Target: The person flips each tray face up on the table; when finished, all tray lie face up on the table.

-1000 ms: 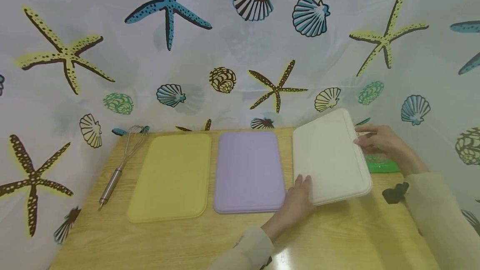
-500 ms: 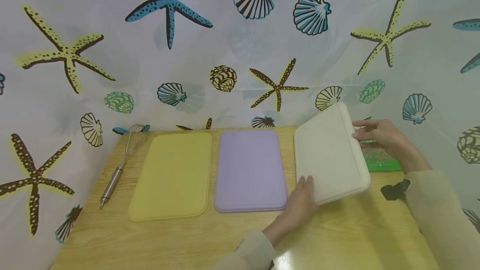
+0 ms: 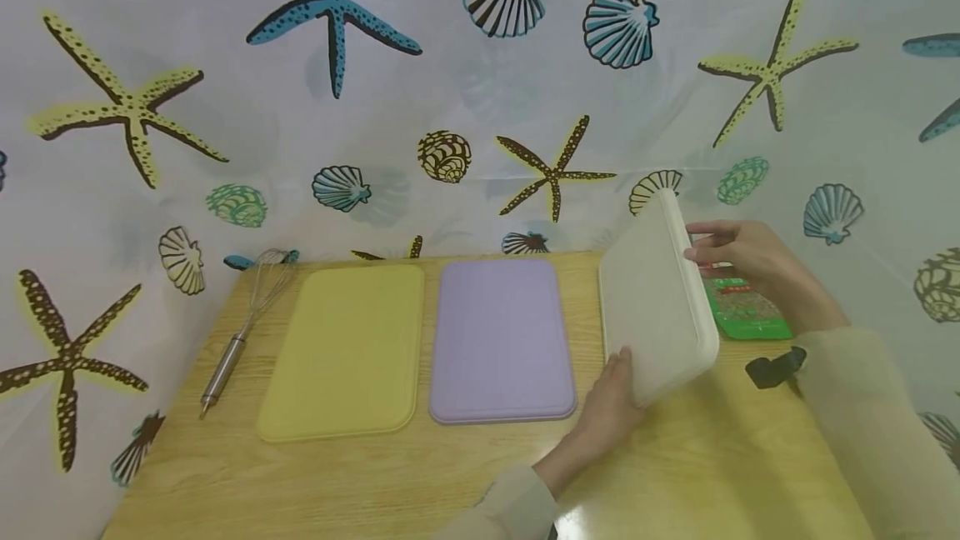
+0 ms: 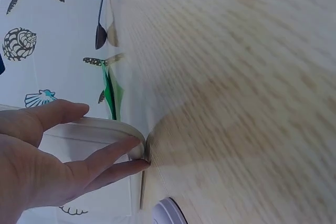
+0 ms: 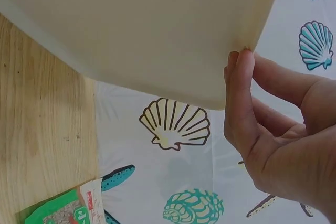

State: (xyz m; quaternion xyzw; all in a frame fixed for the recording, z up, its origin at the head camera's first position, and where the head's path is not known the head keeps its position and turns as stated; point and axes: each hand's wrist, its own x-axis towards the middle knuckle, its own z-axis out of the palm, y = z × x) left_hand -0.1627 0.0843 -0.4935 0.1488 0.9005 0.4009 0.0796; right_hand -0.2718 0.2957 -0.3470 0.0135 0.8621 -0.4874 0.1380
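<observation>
A cream-white rectangular board (image 3: 651, 307) with rounded corners and a thick rim stands steeply tilted at the right of the table, its right side raised. My left hand (image 3: 611, 405) grips its lower left edge. In the left wrist view, the left thumb lies on one side of that rim and the fingers on the other, close to the tabletop. My right hand (image 3: 746, 257) pinches the raised edge between thumb and fingers, as the right wrist view (image 5: 283, 124) shows. To the left lie a purple board (image 3: 501, 340) and a yellow board (image 3: 345, 352), both flat.
A whisk (image 3: 243, 332) lies at the far left of the table (image 3: 337, 490). Behind the raised board rests a green packet (image 3: 750, 311). In the left wrist view, a dark spoon-like utensil (image 4: 101, 35) lies by the cloth. A shell-patterned cloth (image 3: 420, 107) hangs behind the table.
The white board has tilted up further, its right edge rising and moving left with my right hand. More of the green packet shows. The left hand has shifted slightly right.
</observation>
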